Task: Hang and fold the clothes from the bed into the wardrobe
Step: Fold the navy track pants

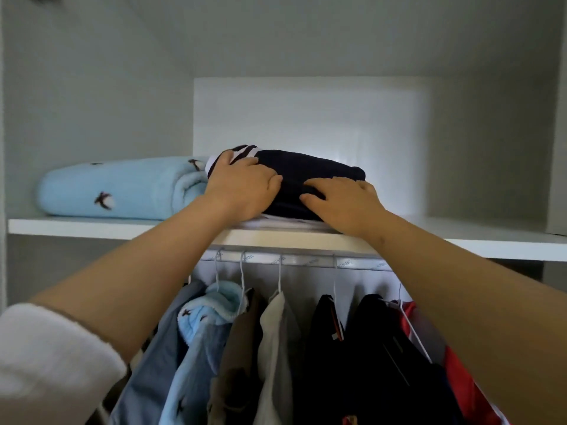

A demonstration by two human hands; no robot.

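Note:
A folded dark navy garment (310,168) with a white-and-navy striped edge lies on the white wardrobe shelf (76,227), on top of a thin folded white piece (276,223). My left hand (242,185) rests flat on the garment's left end, fingers spread over the striped part. My right hand (343,199) presses flat on its front right side. Neither hand closes around the cloth. To the left, touching the stack, lies a folded light-blue fleece (122,188) with small dark bird prints.
Below the shelf a metal rail (306,260) carries several hangers with clothes: a grey-blue one, a light-blue fleece top (199,332), a brown one, a cream one (276,348), dark ones and a red one (460,372). The shelf's right part (475,231) holds nothing visible.

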